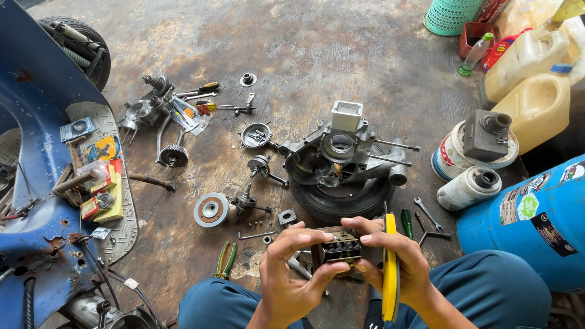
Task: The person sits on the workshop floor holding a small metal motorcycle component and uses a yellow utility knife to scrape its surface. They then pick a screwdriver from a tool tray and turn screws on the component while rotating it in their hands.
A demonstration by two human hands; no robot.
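1. A small dark ribbed engine part [339, 248] is held in front of the knees, low in the view, above the stained floor [341, 55].
2. The left hand [291, 274] is closed around the part's left end, with the thumb laid across its lower edge and the fingers curled over the top.
3. The right hand [396, 259] is closed on the part's right end, and a yellow-handled tool [390, 274] is kept under the same grip, standing nearly upright between the fingers and the palm.
4. Just beyond the hands, a grey engine casing [341, 152] is seen resting on a black tyre [341, 198].
5. To the left of the tyre, a round metal disc [211, 210] and green-handled pliers [226, 258] lie on the floor, well apart from the held part.
6. Further left, loose metal parts and screwdrivers [210, 107] are scattered beside a blue scooter body [36, 134].
7. To the right of the tyre, a small spanner [428, 213] lies on the floor near a blue drum [536, 219].
8. Behind the drum, two pale plastic jerrycans [536, 103] stand near a green basket [450, 15].
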